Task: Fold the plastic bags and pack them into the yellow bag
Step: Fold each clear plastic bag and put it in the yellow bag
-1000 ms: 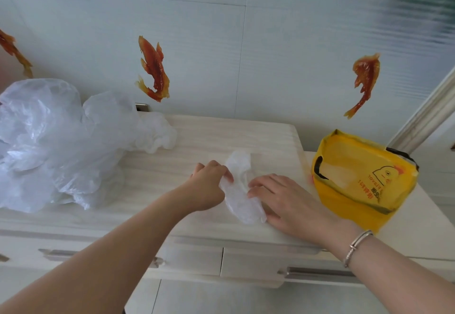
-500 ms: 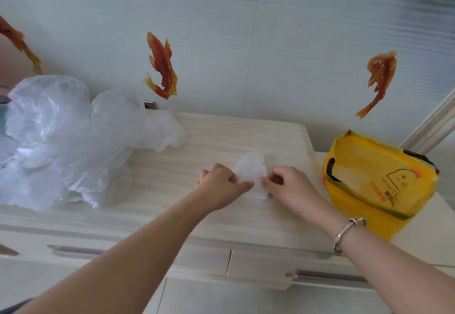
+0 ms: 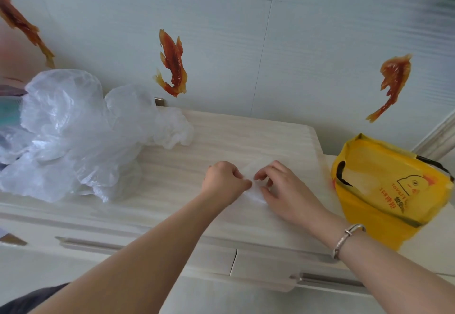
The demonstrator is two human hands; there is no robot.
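Note:
A small folded clear plastic bag lies on the pale wooden cabinet top, mostly hidden between my hands. My left hand pinches its left side with curled fingers. My right hand pinches its right side, thumb and fingers bent over it. The yellow bag with a duck print and black handles stands open at the right, a hand's width from my right hand. A big heap of crumpled clear plastic bags fills the left of the cabinet top.
The cabinet stands against a tiled wall with orange fish stickers. Drawer handles run along the cabinet's front below my arms. A silver bracelet is on my right wrist. A door frame edge rises behind the yellow bag.
The plastic bag went from a long strip to a small folded packet. Both hands closed in on it, and my right hand changed from lying flat to pinching.

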